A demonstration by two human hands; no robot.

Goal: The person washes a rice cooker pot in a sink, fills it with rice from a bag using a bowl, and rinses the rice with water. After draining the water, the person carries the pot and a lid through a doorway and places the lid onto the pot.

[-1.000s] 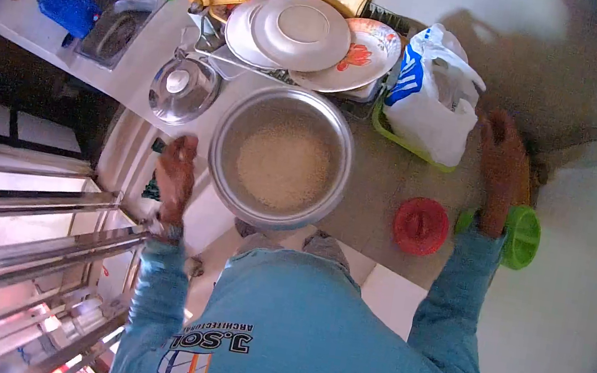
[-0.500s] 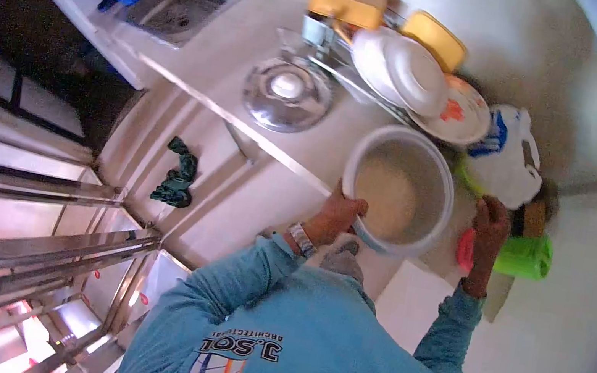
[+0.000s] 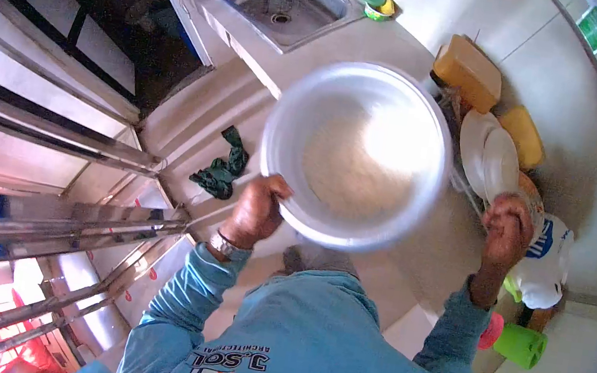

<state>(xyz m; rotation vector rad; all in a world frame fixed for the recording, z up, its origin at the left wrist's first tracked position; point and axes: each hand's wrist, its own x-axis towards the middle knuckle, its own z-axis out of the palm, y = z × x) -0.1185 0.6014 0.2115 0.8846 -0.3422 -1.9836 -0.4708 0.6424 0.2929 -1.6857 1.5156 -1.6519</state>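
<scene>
My left hand [image 3: 258, 211], with a watch on the wrist, is closed around the near left rim of a round silver metal pot [image 3: 309, 107]. The pot is held up over the counter, tilted so its inside faces me. Pale grains that look like rice [image 3: 350, 175] cover its bottom, and bright light glares on the inner wall. Off to the right, my right hand [image 3: 509, 224] is closed in the air, apart from the pot, in front of the plates. Whether anything is inside its curled fingers is hidden.
A steel sink [image 3: 281, 18] lies at the back left, with a green sponge tub [image 3: 376, 5] beside it. White plates [image 3: 487, 154] and yellow-orange containers [image 3: 470, 73] stand right. Beyond are a white plastic bag [image 3: 544, 270] and a green cup [image 3: 521, 346]. Dark cloth [image 3: 221, 169] lies lower left.
My left hand has lifted the pot up and leftward, nearer the sink. My right hand has moved from beside the green cup to before the plates. The view has turned, and the pot lid is out of sight.
</scene>
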